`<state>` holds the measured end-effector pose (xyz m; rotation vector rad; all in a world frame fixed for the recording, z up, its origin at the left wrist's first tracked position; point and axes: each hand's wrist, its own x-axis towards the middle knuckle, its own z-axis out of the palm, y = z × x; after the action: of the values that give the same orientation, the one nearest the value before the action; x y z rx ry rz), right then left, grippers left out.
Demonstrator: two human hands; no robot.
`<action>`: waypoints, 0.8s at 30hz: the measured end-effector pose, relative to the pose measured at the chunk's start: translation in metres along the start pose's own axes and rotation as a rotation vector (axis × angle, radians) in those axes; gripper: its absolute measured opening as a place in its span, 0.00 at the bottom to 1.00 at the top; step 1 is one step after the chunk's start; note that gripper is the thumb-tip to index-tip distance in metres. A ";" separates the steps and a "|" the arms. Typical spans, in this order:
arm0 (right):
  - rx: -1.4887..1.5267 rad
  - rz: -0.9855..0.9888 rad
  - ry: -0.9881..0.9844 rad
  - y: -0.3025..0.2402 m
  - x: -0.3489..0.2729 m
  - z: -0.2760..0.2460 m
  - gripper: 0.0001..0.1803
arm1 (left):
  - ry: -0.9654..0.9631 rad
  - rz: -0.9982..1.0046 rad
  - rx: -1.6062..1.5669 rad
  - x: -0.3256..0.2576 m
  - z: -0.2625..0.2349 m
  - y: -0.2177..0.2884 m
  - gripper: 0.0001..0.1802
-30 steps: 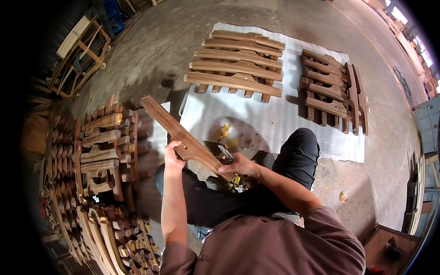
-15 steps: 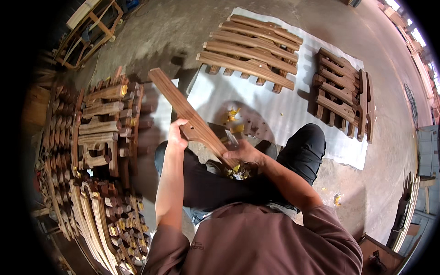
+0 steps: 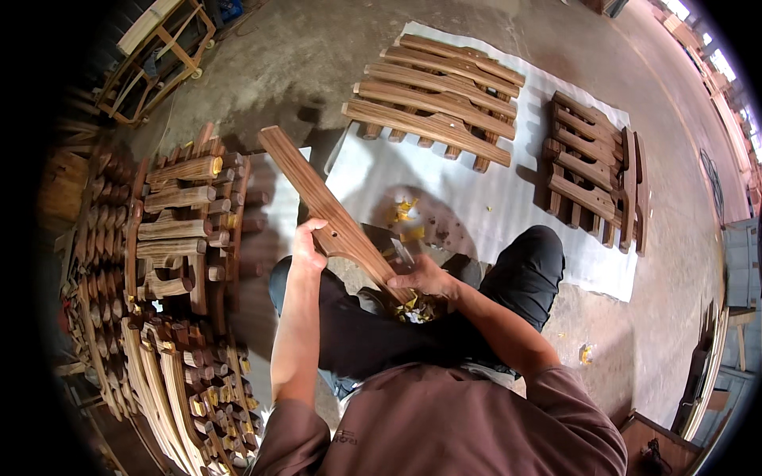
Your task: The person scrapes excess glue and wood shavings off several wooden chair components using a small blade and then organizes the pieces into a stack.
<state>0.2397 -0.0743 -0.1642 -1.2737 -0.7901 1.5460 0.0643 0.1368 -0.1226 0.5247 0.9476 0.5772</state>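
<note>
A long brown wooden furniture part [image 3: 321, 193], with a curved cutout and a small hole, slants across my lap. My left hand [image 3: 308, 244] grips it near the middle, thumb on top. Around its lower end, my right hand [image 3: 425, 278] is closed with the thumb pressed on the wood. A thin pale strip [image 3: 402, 252] sticks up by the right fingers; its kind is too blurred to tell. Below that hand lies a heap of yellow and dark scraps [image 3: 417, 309] between my legs.
Similar wooden parts [image 3: 432, 119] lie in a stacked row on a white sheet [image 3: 373, 170], with another stack [image 3: 583, 166] at right. Tall piles of wooden parts [image 3: 178, 198] stand at my left. Yellow scraps [image 3: 406, 210] lie ahead. A wheeled wooden cart [image 3: 163, 59] is far left.
The whole view has shifted slightly, so things sit a little lower. Both hands keep their hold on the wooden part, which is at nearly the same slant.
</note>
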 end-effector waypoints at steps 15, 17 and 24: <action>0.075 0.067 -0.020 0.008 0.003 0.001 0.27 | -0.033 0.029 -0.040 0.011 -0.008 -0.008 0.27; 0.128 0.047 -0.063 0.007 -0.002 -0.001 0.26 | -0.068 0.037 -0.038 0.011 -0.006 -0.009 0.27; 0.074 0.059 -0.101 -0.004 0.000 0.007 0.26 | -0.016 0.013 -0.030 0.006 -0.008 -0.002 0.27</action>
<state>0.2344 -0.0723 -0.1588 -1.1815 -0.7583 1.6825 0.0602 0.1403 -0.1312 0.5078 0.9198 0.5976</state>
